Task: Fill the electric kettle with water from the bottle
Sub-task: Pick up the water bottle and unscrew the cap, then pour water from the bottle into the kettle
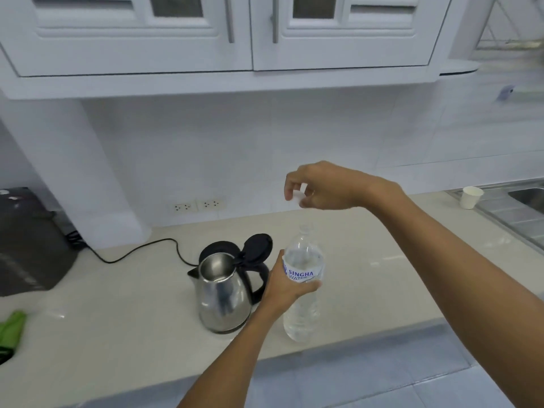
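A steel electric kettle (220,301) with a black handle stands on the counter, its black lid (256,248) flipped up and the inside showing. Just right of it a clear water bottle (303,313) with a blue-lettered label stands upright near the counter's front edge, its neck uncapped. My left hand (287,287) is wrapped around the bottle at the label. My right hand (321,185) hovers above the bottle's mouth, pinching the white bottle cap (298,197) between its fingertips.
The kettle's black cord (138,251) runs left toward a dark appliance (29,242). Wall sockets (197,205) sit behind. A paper cup (471,197) stands by the steel sink (518,213) at right. A green object (11,328) lies at the left edge. Cabinets hang overhead.
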Demonstrator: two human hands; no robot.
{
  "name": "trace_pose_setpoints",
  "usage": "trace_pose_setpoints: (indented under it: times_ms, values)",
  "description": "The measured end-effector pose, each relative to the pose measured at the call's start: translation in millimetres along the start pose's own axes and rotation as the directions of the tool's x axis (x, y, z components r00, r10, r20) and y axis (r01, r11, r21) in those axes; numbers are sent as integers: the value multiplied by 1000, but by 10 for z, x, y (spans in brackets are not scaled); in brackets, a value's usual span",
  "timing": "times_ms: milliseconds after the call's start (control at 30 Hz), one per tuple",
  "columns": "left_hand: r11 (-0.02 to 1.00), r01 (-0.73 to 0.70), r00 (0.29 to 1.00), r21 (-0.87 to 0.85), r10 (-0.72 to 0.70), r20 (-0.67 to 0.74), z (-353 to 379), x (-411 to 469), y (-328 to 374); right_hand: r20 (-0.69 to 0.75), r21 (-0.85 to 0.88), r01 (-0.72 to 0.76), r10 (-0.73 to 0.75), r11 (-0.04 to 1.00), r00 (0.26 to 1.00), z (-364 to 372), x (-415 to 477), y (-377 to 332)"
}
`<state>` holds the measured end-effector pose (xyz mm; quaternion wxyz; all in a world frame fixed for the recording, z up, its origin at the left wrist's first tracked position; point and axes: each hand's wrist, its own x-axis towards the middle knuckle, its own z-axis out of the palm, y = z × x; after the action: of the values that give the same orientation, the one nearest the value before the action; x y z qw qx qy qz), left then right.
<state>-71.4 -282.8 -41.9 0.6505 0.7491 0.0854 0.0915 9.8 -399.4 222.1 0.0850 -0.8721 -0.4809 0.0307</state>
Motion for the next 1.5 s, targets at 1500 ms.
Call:
trace_pose_setpoints:
  times_ms: [1500]
  values:
    - [501, 158, 927, 851, -372, 47, -2921, -378, 455, 2, 196, -40, 41, 980, 999, 1210, 815, -543]
